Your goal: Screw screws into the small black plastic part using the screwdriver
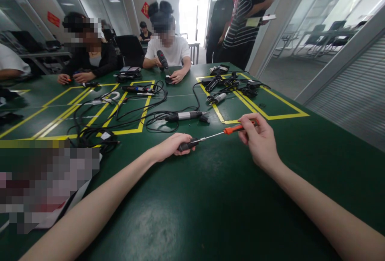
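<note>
My left hand point(168, 147) is closed around a small black plastic piece point(185, 145) just above the green table point(192, 204); what kind of part it is I cannot make out. Between the thumb and fingers of my right hand point(261, 142) is an orange-and-black screwdriver point(231, 130). Its thin shaft slants down to the left, and the tip meets the right end of the black piece. Beyond my hands lies a silver-and-black electric screwdriver point(185, 115) with a cord, beside a small black part point(204, 119).
Black cables point(120, 108) tangle across the left side. Several black tools and parts point(221, 84) lie near yellow tape point(282, 117) at right. A pixelated sheet point(60, 180) is at near left. Across the table, a person point(168, 48) holds a power drill point(162, 58).
</note>
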A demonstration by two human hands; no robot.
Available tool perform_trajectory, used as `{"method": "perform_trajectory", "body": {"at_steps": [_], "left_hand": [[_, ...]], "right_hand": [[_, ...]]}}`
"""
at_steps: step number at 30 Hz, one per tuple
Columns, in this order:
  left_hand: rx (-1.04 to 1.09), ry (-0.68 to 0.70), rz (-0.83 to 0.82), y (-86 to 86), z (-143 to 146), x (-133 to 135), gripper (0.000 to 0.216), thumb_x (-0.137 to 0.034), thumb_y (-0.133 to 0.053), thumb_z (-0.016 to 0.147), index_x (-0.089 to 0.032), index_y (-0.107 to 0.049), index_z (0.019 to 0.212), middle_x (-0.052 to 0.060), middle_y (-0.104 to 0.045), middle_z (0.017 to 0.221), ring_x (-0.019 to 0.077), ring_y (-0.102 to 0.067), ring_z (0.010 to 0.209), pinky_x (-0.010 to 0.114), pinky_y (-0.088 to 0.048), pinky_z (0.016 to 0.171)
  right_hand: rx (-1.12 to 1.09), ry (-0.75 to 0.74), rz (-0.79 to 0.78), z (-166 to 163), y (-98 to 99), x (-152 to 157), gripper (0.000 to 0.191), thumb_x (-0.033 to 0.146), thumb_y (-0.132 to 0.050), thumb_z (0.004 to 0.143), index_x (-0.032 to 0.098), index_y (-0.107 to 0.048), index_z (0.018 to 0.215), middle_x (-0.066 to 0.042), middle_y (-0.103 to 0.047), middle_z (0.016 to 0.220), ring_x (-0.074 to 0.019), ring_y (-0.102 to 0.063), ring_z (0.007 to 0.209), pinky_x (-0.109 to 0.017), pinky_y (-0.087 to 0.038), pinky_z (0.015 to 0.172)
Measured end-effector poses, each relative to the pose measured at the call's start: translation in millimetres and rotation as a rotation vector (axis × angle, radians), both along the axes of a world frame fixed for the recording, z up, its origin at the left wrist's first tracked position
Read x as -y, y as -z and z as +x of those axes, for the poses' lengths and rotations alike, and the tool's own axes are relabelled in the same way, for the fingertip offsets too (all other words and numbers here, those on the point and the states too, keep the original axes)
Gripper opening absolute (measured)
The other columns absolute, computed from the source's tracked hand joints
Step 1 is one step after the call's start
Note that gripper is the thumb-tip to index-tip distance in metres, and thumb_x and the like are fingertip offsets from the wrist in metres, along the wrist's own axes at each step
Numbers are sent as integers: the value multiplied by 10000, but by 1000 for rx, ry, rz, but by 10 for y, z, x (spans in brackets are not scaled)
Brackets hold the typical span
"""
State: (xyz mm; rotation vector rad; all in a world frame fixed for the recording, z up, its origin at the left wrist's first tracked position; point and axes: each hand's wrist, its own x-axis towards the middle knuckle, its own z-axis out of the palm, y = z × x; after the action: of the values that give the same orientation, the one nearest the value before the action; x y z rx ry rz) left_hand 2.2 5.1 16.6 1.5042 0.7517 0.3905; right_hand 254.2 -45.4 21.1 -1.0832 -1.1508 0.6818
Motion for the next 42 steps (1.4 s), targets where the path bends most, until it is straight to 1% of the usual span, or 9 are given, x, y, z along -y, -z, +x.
{"method": "perform_trajectory", "body": {"at_steps": [4,9,15,23,25,28,33,38,42], "left_hand": [[-30,2,22,2,1,-12,273,-366,-463,804,-137,-611,792,-30,-458,591,89,-316,493,194,-199,435],[-36,3,18,13,-1,-21,274,-364,-466,804,-139,-623,791,-32,-461,589,89,-323,495,195,-202,433],[-43,-3,27,3,0,-10,278,-367,-463,813,-141,-624,785,-33,-451,586,92,-318,500,200,-202,443],[-86,-26,26,-32,22,6,298,-405,-477,791,-147,-625,769,-27,-466,589,95,-333,497,207,-205,460],[-117,-41,31,-46,36,19,356,-448,-459,815,-142,-634,775,-22,-471,587,98,-345,499,213,-208,467],[-157,-67,32,-43,62,38,478,-540,-397,877,-140,-634,765,-23,-458,562,101,-340,485,230,-222,475],[-140,-100,107,-4,100,63,443,-553,-407,895,-181,-545,698,-39,-429,554,109,-352,501,248,-270,501],[-237,-61,264,-43,133,112,460,-538,-362,946,-203,-441,641,-34,-451,562,118,-380,530,269,-302,547],[-285,-71,318,-77,143,140,450,-524,-352,963,-203,-446,662,-35,-470,594,127,-407,558,272,-323,572]], "right_hand": [[-91,-102,-68,63,-32,-19,232,416,-716,777,224,-607,846,43,-586,595,-109,-513,470,-219,-410,438],[-23,-77,-135,91,-55,-19,300,473,-657,854,200,-620,736,72,-407,439,-76,-322,382,-206,-221,379],[-187,-173,-98,44,-64,5,230,354,-772,716,227,-636,850,16,-621,759,-123,-562,594,-247,-490,531],[-262,-166,-14,39,-173,27,403,513,-756,836,232,-490,723,47,-481,686,-115,-537,578,-254,-545,539],[-172,-190,-74,7,-217,64,396,531,-711,869,240,-471,748,53,-480,681,-100,-479,489,-226,-444,421],[212,-291,-201,-158,-234,134,339,510,-625,929,235,-507,771,54,-479,625,-92,-381,435,-224,-300,390],[886,-303,-104,-496,-158,177,137,303,-603,924,205,-617,830,2,-562,712,-155,-511,631,-289,-358,593],[985,-173,-166,-556,-100,151,221,360,-694,874,215,-569,763,-1,-577,747,-173,-526,660,-292,-330,608],[892,-215,-193,-518,-67,115,184,338,-688,861,217,-570,789,-8,-597,831,-182,-568,725,-301,-393,660]]}}
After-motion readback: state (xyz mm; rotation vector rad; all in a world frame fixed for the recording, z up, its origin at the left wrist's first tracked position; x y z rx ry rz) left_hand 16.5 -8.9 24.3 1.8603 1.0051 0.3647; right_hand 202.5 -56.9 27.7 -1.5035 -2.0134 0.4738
